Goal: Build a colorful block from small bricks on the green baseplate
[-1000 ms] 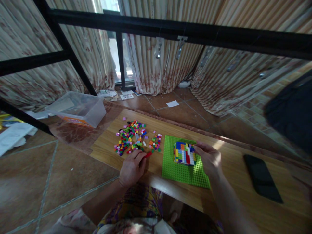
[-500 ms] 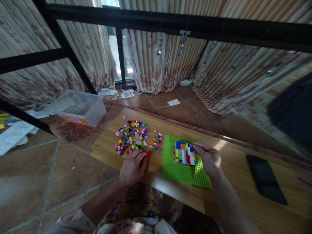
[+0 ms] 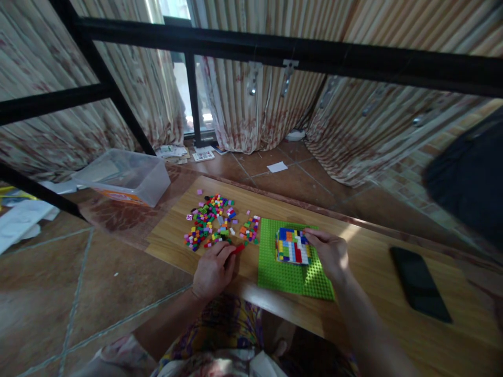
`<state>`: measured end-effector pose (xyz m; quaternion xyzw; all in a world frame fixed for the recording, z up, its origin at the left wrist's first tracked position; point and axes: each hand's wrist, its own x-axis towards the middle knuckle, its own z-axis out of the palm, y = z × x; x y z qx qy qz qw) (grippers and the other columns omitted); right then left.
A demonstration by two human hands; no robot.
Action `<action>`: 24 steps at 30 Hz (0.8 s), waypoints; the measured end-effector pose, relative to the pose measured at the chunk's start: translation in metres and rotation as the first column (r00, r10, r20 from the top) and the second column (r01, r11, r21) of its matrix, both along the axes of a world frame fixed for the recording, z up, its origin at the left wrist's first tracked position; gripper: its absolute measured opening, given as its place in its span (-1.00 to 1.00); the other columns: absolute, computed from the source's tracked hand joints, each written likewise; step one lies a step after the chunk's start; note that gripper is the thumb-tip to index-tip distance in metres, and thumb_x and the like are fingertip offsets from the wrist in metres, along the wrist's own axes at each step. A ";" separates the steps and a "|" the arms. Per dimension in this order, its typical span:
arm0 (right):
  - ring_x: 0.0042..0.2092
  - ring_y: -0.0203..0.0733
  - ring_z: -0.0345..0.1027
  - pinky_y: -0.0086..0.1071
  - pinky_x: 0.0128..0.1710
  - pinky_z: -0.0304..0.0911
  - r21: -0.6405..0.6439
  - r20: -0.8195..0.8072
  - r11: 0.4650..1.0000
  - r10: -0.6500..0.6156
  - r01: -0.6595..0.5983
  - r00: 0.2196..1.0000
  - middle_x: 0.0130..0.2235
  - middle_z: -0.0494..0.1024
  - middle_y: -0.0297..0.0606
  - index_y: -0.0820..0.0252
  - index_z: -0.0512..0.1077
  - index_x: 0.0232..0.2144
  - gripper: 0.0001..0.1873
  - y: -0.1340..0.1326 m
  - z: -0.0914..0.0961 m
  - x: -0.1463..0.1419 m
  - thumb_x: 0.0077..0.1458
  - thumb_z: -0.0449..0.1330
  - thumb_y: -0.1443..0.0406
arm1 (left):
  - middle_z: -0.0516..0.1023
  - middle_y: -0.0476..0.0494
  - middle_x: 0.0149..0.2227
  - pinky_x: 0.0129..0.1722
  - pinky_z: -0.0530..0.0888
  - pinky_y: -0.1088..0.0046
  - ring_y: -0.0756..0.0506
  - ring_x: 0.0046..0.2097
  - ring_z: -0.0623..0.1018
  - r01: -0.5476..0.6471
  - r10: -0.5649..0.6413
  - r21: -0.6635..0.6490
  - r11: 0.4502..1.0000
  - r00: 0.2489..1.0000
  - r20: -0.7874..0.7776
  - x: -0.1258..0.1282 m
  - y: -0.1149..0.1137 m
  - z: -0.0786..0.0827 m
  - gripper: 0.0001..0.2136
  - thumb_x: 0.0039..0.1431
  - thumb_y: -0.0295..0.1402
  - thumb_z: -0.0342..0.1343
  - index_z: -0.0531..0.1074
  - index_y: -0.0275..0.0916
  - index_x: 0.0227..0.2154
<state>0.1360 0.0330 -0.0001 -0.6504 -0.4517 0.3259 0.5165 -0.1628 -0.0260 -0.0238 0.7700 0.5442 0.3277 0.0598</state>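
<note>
A green studded baseplate [image 3: 288, 275] lies on the wooden table [image 3: 377, 293]. A multicoloured brick block [image 3: 293, 246] stands on the plate. My right hand [image 3: 330, 253] rests against the block's right side, fingers curled on its upper right corner. My left hand [image 3: 214, 267] sits on the table left of the plate, fingers pinched on a small red brick [image 3: 238, 249]. Just beyond that hand spreads a pile of loose coloured bricks [image 3: 214, 222].
A black phone [image 3: 418, 284] lies on the table at the right. On the floor to the left stands a clear plastic box [image 3: 126, 177]. Black metal bars [image 3: 275, 50] cross the view in front of curtains. Papers lie on the tiled floor.
My right hand and the block have shifted slightly left in the view as the camera moved. The left hand keeps its pinch on the red brick.
</note>
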 end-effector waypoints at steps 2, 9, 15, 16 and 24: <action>-0.35 -0.13 0.52 -0.34 -0.37 0.44 -0.015 0.017 1.000 0.002 -0.002 1.000 -0.41 0.64 -0.25 0.15 0.61 -0.45 -0.74 0.000 -0.002 0.001 -0.22 0.37 0.13 | 0.50 -0.19 -0.13 -0.12 0.52 0.29 -0.13 -0.10 0.51 0.009 -0.009 -0.004 1.000 1.000 0.007 0.000 0.000 0.000 -0.84 0.23 -0.40 0.01 0.44 -0.19 -0.18; -0.20 -0.09 0.50 -0.23 -0.20 0.42 0.097 -0.060 0.992 -0.071 0.077 0.996 -0.21 0.62 -0.15 0.21 0.56 -0.26 -0.59 -0.017 -0.005 0.008 -0.07 0.30 0.05 | 0.48 -0.19 -0.13 -0.11 0.50 0.31 -0.10 -0.12 0.51 0.037 -0.036 -0.042 0.998 0.999 0.012 -0.001 0.000 -0.001 -0.82 0.24 -0.41 -0.01 0.43 -0.19 -0.14; -0.07 0.01 0.41 -0.02 -0.07 0.32 0.074 0.358 0.997 0.006 -0.035 0.934 -0.04 0.51 0.00 0.21 0.40 0.00 -0.51 -0.053 -0.024 0.012 0.12 0.11 0.05 | 0.48 -0.18 -0.14 -0.12 0.50 0.33 -0.11 -0.12 0.51 0.024 -0.024 -0.035 0.999 1.000 0.015 0.000 -0.001 0.000 -0.84 0.22 -0.42 0.01 0.44 -0.19 -0.18; -0.02 0.04 0.37 0.03 -0.02 0.28 0.068 0.461 0.995 0.029 -0.067 0.887 -0.01 0.47 0.03 0.23 0.38 0.01 -0.52 -0.059 -0.029 0.012 0.15 0.07 0.07 | 0.48 -0.18 -0.14 -0.12 0.50 0.33 -0.11 -0.12 0.51 0.022 -0.021 -0.037 0.999 1.000 0.014 0.000 -0.001 0.000 -0.84 0.22 -0.42 0.01 0.44 -0.20 -0.18; 0.09 0.09 0.23 0.02 0.05 0.17 0.118 0.835 0.989 -0.048 -0.093 0.549 0.03 0.41 0.08 0.31 0.38 -0.03 -0.59 -0.084 -0.059 0.012 0.22 -0.12 0.27 | 0.49 -0.17 -0.15 -0.13 0.50 0.33 -0.11 -0.13 0.50 0.009 -0.007 -0.043 0.999 0.999 0.032 0.001 -0.002 -0.001 -0.84 0.22 -0.41 0.01 0.42 -0.20 -0.17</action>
